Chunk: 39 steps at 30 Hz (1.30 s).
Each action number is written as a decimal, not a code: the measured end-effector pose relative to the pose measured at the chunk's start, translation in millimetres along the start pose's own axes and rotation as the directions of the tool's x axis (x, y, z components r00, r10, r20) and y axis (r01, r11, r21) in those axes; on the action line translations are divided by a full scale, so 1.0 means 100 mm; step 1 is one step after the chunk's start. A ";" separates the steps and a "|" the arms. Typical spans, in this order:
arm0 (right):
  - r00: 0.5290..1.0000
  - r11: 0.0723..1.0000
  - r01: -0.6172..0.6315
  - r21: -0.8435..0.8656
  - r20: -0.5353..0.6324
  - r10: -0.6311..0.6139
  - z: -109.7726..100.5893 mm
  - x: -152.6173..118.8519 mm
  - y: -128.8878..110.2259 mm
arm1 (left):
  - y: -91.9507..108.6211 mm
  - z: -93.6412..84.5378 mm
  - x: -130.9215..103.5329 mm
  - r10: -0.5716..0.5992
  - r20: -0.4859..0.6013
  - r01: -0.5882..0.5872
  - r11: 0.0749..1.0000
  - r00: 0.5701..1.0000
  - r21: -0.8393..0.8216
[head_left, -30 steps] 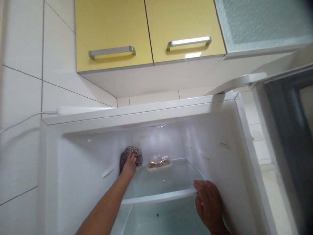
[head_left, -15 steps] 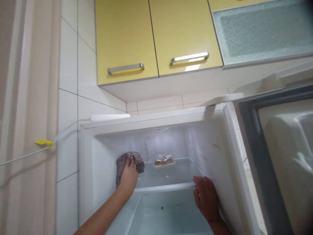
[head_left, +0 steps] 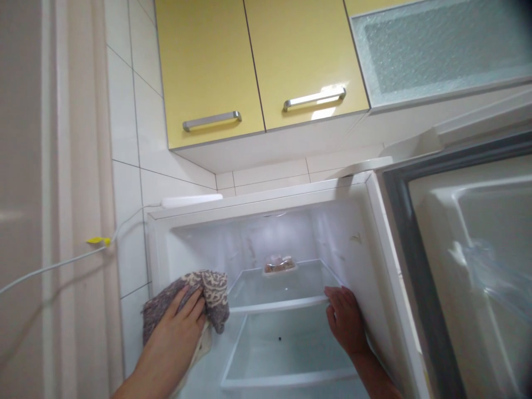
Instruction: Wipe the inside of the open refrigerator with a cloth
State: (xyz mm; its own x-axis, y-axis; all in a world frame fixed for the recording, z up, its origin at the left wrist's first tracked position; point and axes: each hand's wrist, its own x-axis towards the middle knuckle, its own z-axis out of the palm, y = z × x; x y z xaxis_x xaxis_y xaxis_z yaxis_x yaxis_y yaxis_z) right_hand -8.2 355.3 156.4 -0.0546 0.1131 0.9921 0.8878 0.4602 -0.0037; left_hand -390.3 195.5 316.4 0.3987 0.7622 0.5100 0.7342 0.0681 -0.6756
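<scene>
A grey-brown patterned cloth is bunched under my left hand, whose fingers press it against the left inner wall near the front edge of the open refrigerator. My right hand rests at the right end of the upper glass shelf, its fingers curled at the shelf's front edge. Toward the back of that shelf sits a small clear-wrapped food tray. Below it is a lower shelf with a small dark spot on the surface above it.
The refrigerator door stands swung out on the right. Yellow cabinets with metal handles hang above. A white cable with a yellow tag crosses on the left, before the tiled wall.
My left hand has drawn the cloth from deep inside the upper compartment toward me and left, to the front of the side wall. My right hand stays at the shelf edge.
</scene>
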 end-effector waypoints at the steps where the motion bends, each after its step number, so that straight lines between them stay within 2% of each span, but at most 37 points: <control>1: 1.000 1.000 -0.002 0.005 0.003 0.002 0.00 0.00 0.00 | 0.00 0.01 0.04 0.009 -0.004 -0.009 1.000 1.000 0.010; 5: 1.000 1.000 -0.004 0.005 -0.001 0.004 -0.01 0.01 -0.01 | 0.06 0.07 0.31 0.037 -0.001 -0.037 0.998 0.999 0.044; 9: 1.000 1.000 0.001 0.008 -0.004 -0.001 0.00 0.01 0.00 | 0.14 0.26 0.66 0.059 0.082 -0.062 0.998 0.995 0.034; 15: 0.999 1.000 0.024 0.004 -0.021 -0.024 0.04 -0.04 0.03 | 0.20 0.73 1.22 0.113 0.171 -0.109 0.994 0.979 -0.031; 23: 0.997 0.998 0.042 -0.044 -0.056 -0.044 0.13 -0.06 0.07 | 0.30 1.43 1.81 0.098 0.156 -0.090 0.994 0.983 -0.061; 28: 0.996 0.994 0.040 -0.099 -0.076 -0.048 0.19 -0.08 0.10 | 0.33 1.74 2.07 0.132 0.134 -0.119 0.988 0.982 -0.102; 34: 0.996 0.991 0.043 -0.124 -0.074 -0.052 0.23 -0.12 0.12 | 0.39 1.92 2.30 0.126 0.139 -0.116 0.991 0.982 -0.073; 39: 0.996 0.988 0.041 -0.150 -0.068 -0.051 0.25 -0.13 0.13 | 0.46 1.86 2.34 0.092 0.162 -0.086 0.995 0.983 -0.043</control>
State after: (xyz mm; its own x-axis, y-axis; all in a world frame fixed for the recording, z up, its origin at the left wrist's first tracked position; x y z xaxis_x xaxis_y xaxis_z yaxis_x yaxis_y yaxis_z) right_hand -7.3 382.2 140.2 -0.0690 0.0295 0.9972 0.9432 0.3275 0.0555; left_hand -365.4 496.8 306.2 0.3703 0.8593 0.3529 0.7198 -0.0254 -0.6937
